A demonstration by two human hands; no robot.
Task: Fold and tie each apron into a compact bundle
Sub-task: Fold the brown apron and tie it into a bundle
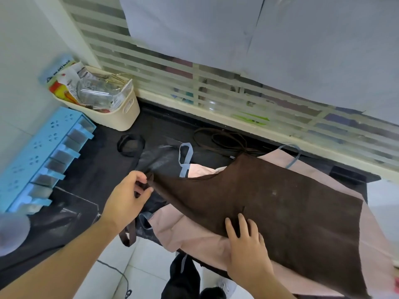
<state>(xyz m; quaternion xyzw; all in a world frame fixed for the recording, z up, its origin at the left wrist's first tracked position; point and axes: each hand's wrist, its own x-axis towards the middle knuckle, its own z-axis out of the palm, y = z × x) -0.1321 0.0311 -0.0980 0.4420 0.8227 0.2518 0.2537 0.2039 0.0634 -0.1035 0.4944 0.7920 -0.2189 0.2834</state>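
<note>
Two hands work over the brown apron (269, 203), which lies spread flat on top of the pile and serves here as the reference for everything else. At its near edge the right hand (248, 244) rests palm down with the fingers straight and slightly spread, pressing the cloth flat. At the brown apron's left corner the left hand (127, 195) pinches the fabric, thumb and fingers curled round the bunched corner. Three aprons can be counted: the brown one on top, a pink apron (194, 234) directly beneath it and showing along its near, right and far edges, and a black apron (159, 160) under both, visible just beyond the left corner. The pink apron has blue straps, of which two loops show: one blue strap (185, 158) beyond the brown apron's curved left edge, a second at its far right corner. A brown strap (127, 234) hangs over the counter edge on the near left. All of this lies on a dark counter (90, 169). Beyond the brown apron's far edge lies a tangle of thin brown ties (220, 139), and to their left a coiled black strap (130, 144). Far to the left stands a blue spice rack (38, 152) against the wall, and beyond it a cream basket (121, 113) crammed with packets and a glass jar (95, 93). A slatted window (194, 78) runs behind everything.
</note>
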